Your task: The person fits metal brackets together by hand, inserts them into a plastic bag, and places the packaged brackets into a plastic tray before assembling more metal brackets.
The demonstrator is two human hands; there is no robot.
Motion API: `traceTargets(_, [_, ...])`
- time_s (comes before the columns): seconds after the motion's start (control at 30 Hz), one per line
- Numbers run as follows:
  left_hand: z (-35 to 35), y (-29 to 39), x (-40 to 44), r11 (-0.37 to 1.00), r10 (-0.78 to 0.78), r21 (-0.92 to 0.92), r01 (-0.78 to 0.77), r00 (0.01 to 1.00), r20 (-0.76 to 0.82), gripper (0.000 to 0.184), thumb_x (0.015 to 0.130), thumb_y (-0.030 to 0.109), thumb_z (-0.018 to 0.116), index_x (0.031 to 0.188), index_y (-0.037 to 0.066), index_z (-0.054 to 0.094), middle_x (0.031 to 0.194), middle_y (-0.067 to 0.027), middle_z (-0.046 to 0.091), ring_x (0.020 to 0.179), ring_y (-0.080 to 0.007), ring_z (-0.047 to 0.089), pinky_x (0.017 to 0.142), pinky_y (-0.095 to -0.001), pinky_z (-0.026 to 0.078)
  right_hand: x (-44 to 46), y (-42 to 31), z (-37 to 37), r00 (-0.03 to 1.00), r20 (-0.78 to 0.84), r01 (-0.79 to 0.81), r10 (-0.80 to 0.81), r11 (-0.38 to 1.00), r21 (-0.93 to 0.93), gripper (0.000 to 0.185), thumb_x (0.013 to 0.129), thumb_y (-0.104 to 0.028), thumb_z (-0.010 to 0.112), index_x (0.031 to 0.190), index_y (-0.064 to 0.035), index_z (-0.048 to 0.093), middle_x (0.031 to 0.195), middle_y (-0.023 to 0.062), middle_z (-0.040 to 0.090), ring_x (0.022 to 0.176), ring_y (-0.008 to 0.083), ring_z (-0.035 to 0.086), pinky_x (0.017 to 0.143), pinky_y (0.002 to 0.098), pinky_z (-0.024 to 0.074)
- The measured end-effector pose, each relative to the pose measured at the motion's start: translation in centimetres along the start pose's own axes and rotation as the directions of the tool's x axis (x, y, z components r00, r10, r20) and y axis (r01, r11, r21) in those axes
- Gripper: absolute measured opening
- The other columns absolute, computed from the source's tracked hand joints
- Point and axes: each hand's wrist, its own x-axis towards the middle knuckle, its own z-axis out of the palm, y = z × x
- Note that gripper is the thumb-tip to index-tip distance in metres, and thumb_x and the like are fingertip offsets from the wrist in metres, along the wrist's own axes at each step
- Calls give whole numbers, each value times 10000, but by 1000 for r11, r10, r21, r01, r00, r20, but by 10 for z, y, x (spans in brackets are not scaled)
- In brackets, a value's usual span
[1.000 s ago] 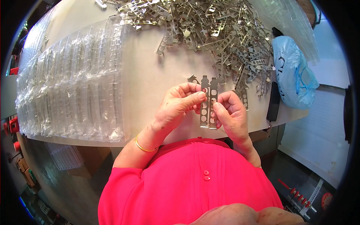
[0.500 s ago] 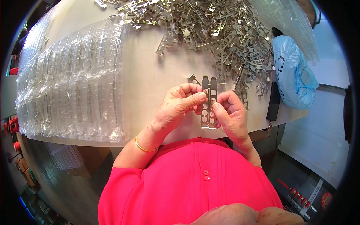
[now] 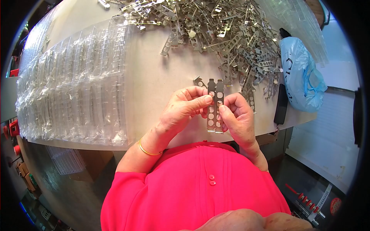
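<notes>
Two flat metal brackets with rows of round holes stand side by side in front of me, close together. My left hand [image 3: 189,106] pinches the left bracket [image 3: 211,111] between thumb and fingers. The right bracket [image 3: 220,92] is pinched in my right hand [image 3: 237,113], thumb on its face. Another bracket [image 3: 199,81] shows just beyond my left fingertips; whether I hold it or it lies on the table, I cannot tell. Beyond my hands a large heap of similar loose brackets [image 3: 227,34] spreads over the white table [image 3: 154,77].
Clear plastic trays [image 3: 73,84] filled with brackets cover the table's left side. A blue plastic bag [image 3: 300,73] sits at the right edge beside a black strip-like object [image 3: 281,104]. More clear plastic trays [image 3: 296,23] lie at the far right. A cardboard box [image 3: 94,163] is under the table.
Hardly anything differs. The two brackets have shifted very slightly to the right within my fingers; both hands keep their grip and place.
</notes>
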Motion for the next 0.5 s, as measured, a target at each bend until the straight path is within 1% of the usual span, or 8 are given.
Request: traceTargets(0.5, [0,1,0,999,-23,-28,23,1000,13,152,951,137,679,1074,46,676,982,-34,712,821,-100,650,723,-269,532,-1,-1,-2,1000,20,0,0,1000,-6,86,966,-47,593,981,-52,508,763,12,610,582,19,520,487,185,428])
